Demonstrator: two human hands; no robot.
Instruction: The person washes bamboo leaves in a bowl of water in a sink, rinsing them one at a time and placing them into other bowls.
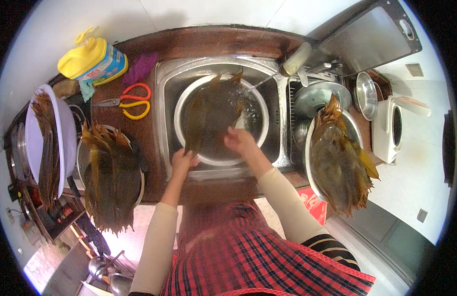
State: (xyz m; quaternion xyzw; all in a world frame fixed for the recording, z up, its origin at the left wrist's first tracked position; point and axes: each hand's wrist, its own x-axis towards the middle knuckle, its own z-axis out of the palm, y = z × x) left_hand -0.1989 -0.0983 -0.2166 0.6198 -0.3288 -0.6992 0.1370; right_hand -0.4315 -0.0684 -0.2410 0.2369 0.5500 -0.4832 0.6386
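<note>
A round metal basin (179,138) stands in the stainless steel sink (161,122), with broad brown-green leaves (213,114) in it. Water runs from the faucet at the upper right into the basin. My left hand (185,161) is at the basin's near left rim, its fingers closed on the edge of a leaf. At the right edge of the leaves is my right hand (240,141), fingers bent; whether it grips a leaf cannot be made out. More long leaves lie over a bowl at the left (112,177) and over a metal basin at the right (335,159).
Scissors (134,101) with red and yellow handles lie left of the sink, near a yellow detergent jug (93,63) and a purple mesh (140,69). A lilac basin (67,137) holds more leaves at far left. A glass lid (324,94) rests right of the sink.
</note>
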